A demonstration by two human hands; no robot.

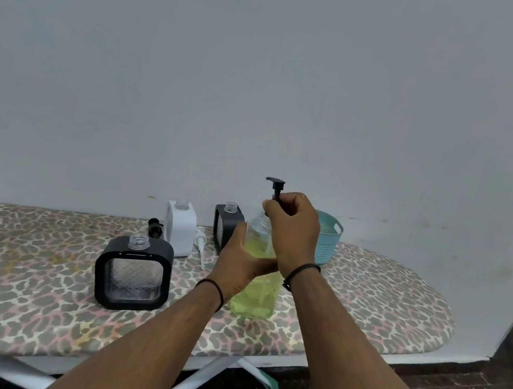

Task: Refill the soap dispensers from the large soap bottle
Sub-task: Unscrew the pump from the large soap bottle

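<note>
A large clear soap bottle with yellow-green liquid stands on the leopard-print ironing board. My left hand grips its body from the left. My right hand pinches the collar of the black pump at the bottle's neck. Three square dispensers stand uncapped: a black one at the front left, a white one behind it, and another black one partly hidden behind my left hand.
A loose black pump and a loose white pump lie on the board beside the white dispenser. A teal plastic basket stands behind my right hand. A grey wall rises just behind the board. Dark floor lies to the right.
</note>
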